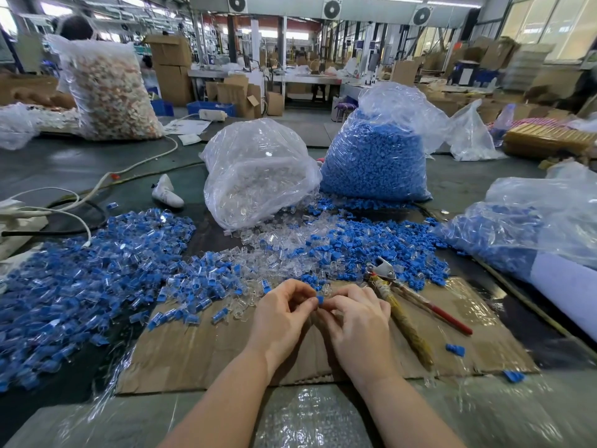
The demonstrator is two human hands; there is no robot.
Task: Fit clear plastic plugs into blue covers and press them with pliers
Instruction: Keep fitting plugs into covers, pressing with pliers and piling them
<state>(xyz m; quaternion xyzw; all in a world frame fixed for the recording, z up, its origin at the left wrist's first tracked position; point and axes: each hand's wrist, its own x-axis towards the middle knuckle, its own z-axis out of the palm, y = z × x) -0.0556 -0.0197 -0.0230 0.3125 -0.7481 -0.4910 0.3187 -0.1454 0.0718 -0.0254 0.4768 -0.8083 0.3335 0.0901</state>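
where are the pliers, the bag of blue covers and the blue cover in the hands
pliers (400,300): head view, on the wrapped handle, lying on the cardboard.
bag of blue covers (374,156): head view, on the bag's filled front.
blue cover (320,299): head view, on the blue end showing between the fingertips of both hands.

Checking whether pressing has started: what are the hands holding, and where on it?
A small blue plastic cover, pinched at its ends by left hand and right hand. The pliers lie unheld.
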